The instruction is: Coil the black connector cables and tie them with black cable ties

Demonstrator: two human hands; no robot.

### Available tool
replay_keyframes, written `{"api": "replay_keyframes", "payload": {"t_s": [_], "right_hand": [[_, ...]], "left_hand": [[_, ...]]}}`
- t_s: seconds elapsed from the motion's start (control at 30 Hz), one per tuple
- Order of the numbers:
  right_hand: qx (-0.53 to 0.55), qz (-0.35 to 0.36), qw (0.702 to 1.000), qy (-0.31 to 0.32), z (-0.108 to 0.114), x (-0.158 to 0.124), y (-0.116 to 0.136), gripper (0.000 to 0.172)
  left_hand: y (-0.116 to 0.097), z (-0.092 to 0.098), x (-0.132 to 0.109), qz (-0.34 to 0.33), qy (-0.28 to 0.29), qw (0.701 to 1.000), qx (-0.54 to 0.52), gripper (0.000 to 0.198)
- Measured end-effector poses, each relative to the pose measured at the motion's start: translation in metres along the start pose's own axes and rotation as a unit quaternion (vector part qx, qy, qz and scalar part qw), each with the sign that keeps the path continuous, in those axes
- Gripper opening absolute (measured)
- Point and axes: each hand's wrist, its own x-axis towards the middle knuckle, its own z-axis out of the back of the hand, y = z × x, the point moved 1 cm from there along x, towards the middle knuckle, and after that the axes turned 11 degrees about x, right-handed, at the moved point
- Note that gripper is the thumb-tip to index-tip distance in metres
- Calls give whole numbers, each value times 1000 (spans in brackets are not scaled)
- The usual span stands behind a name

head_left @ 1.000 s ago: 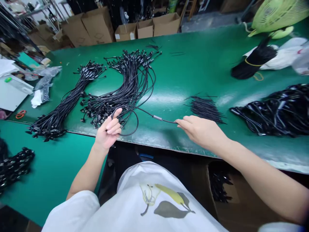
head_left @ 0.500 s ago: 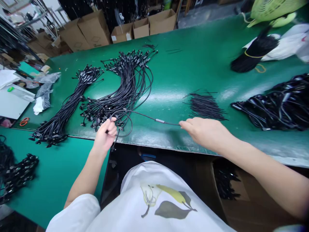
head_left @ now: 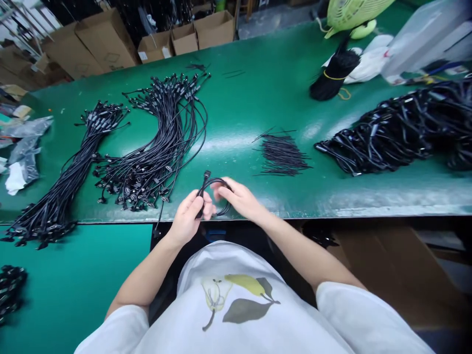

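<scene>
Head view, looking forward and down at the two bare hands above the front edge of a green workbench (head_left: 250, 64); clock positions are taken from the hands, with 12 o'clock straight ahead. The left hand (head_left: 188, 219) is clenched, fingers curled around a black cable (head_left: 217, 181) wound into a small loop. The right hand (head_left: 236, 199) grasps the far side of the same loop with curled fingers. A small black connector (head_left: 207, 174) stands up from the loop at 12 o'clock, and the loop sits between the hands, just above the bench edge.

At 10 o'clock and 9 o'clock lie two long bundles of black cables (head_left: 162, 142) (head_left: 62, 182), with their connector ends fanned out. One strand (head_left: 160, 219) hangs over the bench edge near the left hand; its source cannot be told. At 2 o'clock is a small pile of short black wires (head_left: 282, 155); at 3 o'clock, a glossy heap of black cables (head_left: 391, 128); at 1 o'clock, a black bunch (head_left: 335, 73) tied with a yellow band. Cardboard boxes (head_left: 106, 39) stand beyond the bench at 11 o'clock. A lower teal table (head_left: 73, 280) lies at 8 o'clock.
</scene>
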Motion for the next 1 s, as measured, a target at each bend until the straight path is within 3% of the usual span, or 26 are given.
{"api": "replay_keyframes", "payload": {"t_s": [0.07,0.13,0.23,0.33,0.43,0.53,0.6,0.67,0.73,0.83,1.0], "right_hand": [[133,-80,987,-48,-11,-6,-14,38],[222,-117,964,-92,-18,-11,-19,38],[301,-149,937,-92,-23,-17,-16,39],[355,-174,915,-83,-28,-25,-12,41],[348,-216,911,-54,-40,-34,-12,45],[337,-180,919,-95,-51,-39,-17,44],[364,-166,909,-118,-54,-38,-20,43],[405,-192,888,-100,-53,-35,-20,48],[439,-231,866,-56,-50,-32,-16,55],[461,-260,848,-11,-45,-26,-11,60],[461,-257,849,-23,-35,-21,-13,55]], "left_hand": [[9,-8,2,52,-4,999,-13,39],[20,-16,1,100,-5,995,-25,49],[31,-19,-1,106,-30,993,-37,54],[39,-10,-6,87,2,993,79,51],[50,-3,-16,76,54,962,257,47],[61,-4,-26,86,101,939,317,43],[65,-5,-29,82,105,947,293,40],[64,-4,-29,86,107,962,235,40],[61,-3,-28,138,144,969,145,44],[54,-7,-29,225,197,954,-6,45],[46,-22,-32,236,124,954,-137,37]]}}
